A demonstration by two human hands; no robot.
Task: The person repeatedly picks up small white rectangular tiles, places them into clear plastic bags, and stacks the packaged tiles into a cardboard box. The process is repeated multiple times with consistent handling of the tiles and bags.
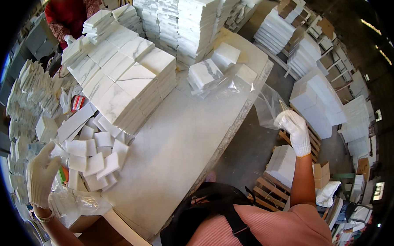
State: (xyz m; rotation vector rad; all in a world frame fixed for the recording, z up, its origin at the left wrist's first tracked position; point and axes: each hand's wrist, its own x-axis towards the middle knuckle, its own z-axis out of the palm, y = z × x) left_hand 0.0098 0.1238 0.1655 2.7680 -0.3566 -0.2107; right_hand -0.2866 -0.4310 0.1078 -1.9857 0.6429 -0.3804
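My right hand (295, 131), in a white knit glove, is raised past the table's right edge. Its fingers pinch a see-through plastic bag (264, 109), which hangs limp to the left of them. At the far left, my left hand (42, 178) wears the same kind of glove. Its thumb and fingers are spread, with nothing visible between them. Beside it lies a loose heap of white foam pieces (95, 162), and crumpled plastic film (77, 203) lies just below. Near the table's right edge, a short stack of marble tiles (204, 74) stands partly wrapped in plastic.
Veined marble tiles (120, 67) form a large block on the stone-topped table (174, 135), with taller tile stacks (194, 26) behind. Another person (72, 14) in red stands at the far left. An open cardboard box (97, 233) sits below; pallets (268, 192) stand right.
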